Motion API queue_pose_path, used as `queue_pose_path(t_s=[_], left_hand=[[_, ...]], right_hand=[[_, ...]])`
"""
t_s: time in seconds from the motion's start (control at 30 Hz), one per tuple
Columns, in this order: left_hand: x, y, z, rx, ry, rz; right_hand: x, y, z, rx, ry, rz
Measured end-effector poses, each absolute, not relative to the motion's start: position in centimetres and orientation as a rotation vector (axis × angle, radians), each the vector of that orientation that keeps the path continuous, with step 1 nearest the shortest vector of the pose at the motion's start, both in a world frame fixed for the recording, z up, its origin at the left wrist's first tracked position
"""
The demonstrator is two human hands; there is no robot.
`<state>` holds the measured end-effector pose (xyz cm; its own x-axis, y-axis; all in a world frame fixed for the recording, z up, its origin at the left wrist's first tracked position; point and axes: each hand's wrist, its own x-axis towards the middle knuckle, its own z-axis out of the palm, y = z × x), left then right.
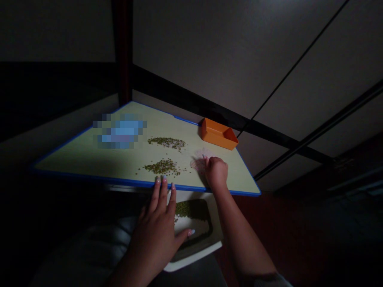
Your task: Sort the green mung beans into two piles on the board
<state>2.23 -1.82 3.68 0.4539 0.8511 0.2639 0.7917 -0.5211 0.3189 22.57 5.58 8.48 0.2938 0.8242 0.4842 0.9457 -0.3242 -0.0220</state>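
My left hand [158, 223] is open, fingers spread. Its fingertips lie at the blue-edged front of the pale table [98, 159], just below a scattered pile of small green beans [161, 166]. Under that hand, a white basin [197, 255] holds more green beans [187, 208]. My right hand [216, 173] is closed in a fist over the table's right part, thumb side toward the piles; whatever it grips, if anything, is hidden. Beside it shows a faint pinkish patch [199, 163] that I cannot identify. A second, flatter pile of beans [166, 142] lies farther back.
An orange open box [220, 134] stands at the table's back right corner. A blurred-out blue item [122, 131] lies on the left. Pale panels [209, 52] rise behind the table. The surroundings are dark, with reddish floor [263, 223] at the right.
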Motion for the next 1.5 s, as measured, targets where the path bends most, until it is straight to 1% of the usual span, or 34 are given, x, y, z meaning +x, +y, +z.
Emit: queue_pose_path(t_s=[0.3, 0.43, 0.73, 0.97, 1.3, 1.5], left_hand=[[2.2, -1.6, 3.5, 2.558, 1.453, 0.587], [2.1, -1.6, 3.4, 2.559, 1.459, 0.596], [2.0, -1.6, 3.4, 2.557, 1.46, 0.592], [2.1, -1.5, 3.6, 2.525, 1.471, 0.561], [2.0, -1.6, 3.7, 2.537, 1.475, 0.527], [2.0, -1.5, 4.0, 2.515, 1.462, 0.527]], right_hand=[[21.2, 5.6, 8.5, -2.061, -1.838, -0.469], [21.5, 4.8, 8.6, -1.971, -1.848, -0.458], [22.7, 4.1, 8.4, -1.934, -1.913, -0.406], [21.7, 4.1, 8.5, -1.889, -1.99, -0.408], [21.4, 4.0, 8.8, -1.771, -2.156, -0.309], [22.0, 3.9, 8.9, -1.861, -2.052, -0.386]])
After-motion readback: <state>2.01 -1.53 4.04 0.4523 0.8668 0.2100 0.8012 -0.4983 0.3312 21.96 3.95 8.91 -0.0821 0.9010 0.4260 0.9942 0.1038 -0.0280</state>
